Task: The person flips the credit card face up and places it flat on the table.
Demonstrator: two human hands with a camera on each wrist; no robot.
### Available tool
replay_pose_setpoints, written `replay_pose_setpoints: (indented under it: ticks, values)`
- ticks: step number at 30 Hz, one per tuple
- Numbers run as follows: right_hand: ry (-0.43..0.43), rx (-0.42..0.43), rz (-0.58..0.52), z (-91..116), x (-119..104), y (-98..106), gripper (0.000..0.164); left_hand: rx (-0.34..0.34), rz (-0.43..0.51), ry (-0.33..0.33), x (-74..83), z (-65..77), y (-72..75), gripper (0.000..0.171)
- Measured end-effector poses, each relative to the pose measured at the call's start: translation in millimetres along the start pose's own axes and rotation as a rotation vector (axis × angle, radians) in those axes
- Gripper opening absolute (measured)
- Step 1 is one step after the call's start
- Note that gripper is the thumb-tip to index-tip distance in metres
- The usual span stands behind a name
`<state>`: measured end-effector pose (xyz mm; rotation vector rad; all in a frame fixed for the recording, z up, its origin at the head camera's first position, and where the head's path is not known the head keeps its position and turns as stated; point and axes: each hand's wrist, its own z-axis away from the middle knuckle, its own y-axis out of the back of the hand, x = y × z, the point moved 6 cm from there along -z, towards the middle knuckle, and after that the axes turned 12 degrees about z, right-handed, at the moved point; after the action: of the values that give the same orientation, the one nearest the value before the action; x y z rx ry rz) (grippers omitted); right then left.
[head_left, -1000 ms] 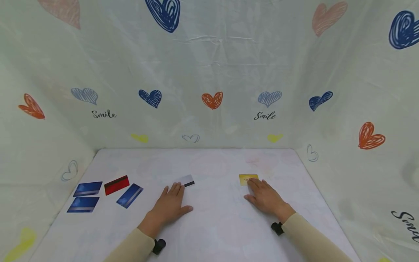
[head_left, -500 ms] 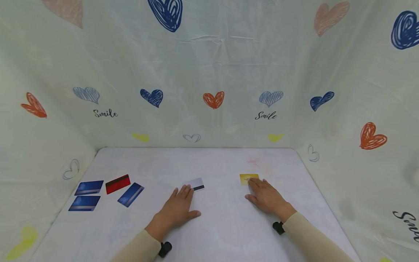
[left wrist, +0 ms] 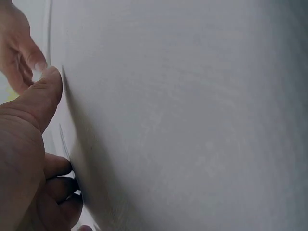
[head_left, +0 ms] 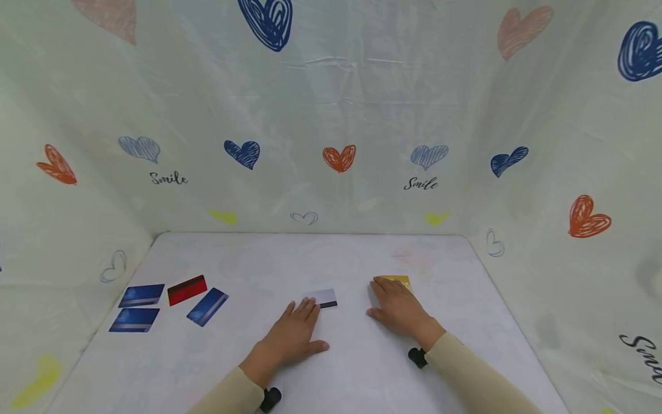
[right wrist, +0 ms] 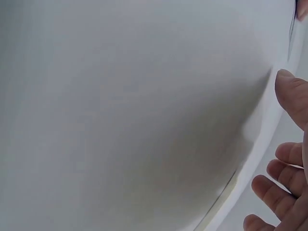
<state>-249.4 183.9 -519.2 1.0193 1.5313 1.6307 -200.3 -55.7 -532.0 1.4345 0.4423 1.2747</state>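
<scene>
Left hand (head_left: pixel 293 335): fingers extended, tips resting on the near-left part of a silver card (head_left: pixel 326 296), flat on the white counter (head_left: pixel 357 368). Right hand (head_left: pixel 398 307): fingers outstretched, partly hiding a yellow card (head_left: pixel 400 280); contact unclear. Well to the left: a red card (head_left: pixel 187 290) with dark stripe, beside three blue cards (head_left: pixel 141 295).
</scene>
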Motion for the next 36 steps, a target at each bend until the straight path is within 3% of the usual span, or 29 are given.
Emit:
replay_pose_setpoints:
  ticks: [5,9,14,19,25,36]
  values:
    - [0.045,0.015,-0.007,-15.9,-34.9,3.5,0.071,0.022,-0.01,-0.008,2.2,-0.9,-0.2,0.091]
    - [0.086,0.045,-0.005,-26.6,-55.3,3.8,0.069,0.12,-0.032,0.013,-4.6,-3.7,6.1,0.086]
    - [0.1,0.062,-0.004,-37.0,-67.6,4.2,0.064,0.256,-0.045,0.026,-14.5,-9.8,16.1,0.078]
    - [0.1,0.064,-0.001,-43.2,-71.9,4.3,0.059,0.323,-0.053,0.013,-19.4,-13.5,21.8,0.07]
    - [0.111,0.074,-0.002,-47.4,-73.8,4.0,0.055,0.354,-0.088,0.019,-24.1,-14.6,24.2,0.062]
    - [0.105,0.044,-0.016,-52.9,-73.4,3.1,0.051,0.328,-0.077,0.036,-20.9,-12.8,27.9,0.056]
